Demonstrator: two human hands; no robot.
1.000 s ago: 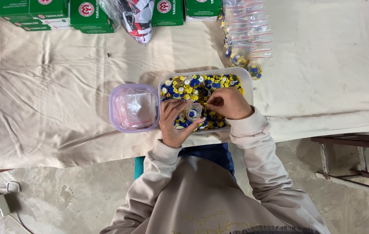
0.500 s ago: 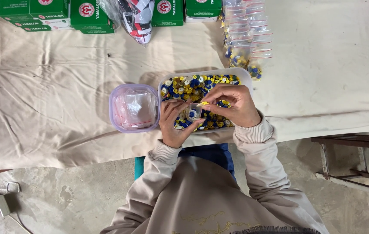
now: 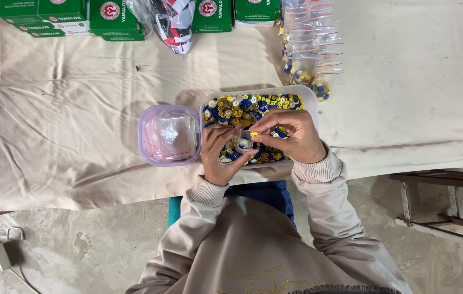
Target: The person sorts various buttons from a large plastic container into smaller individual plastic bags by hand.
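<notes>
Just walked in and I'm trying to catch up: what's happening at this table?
A person seated at a cloth-covered table works over a clear tub full of blue, yellow and white buttons. The left hand holds a small clear bag open above the tub, while the right hand pinches a yellow button at its mouth. Beside the tub sits a purple-rimmed container of empty bags. Filled bags and green boxes lie farther back.

We see a translucent plastic tub of glossy plastic buttons on the surface's matt, creased cloth. Left of the tub, a lilac plastic box holds shiny clear bags; beyond it lie glossy cardboard cartons.
</notes>
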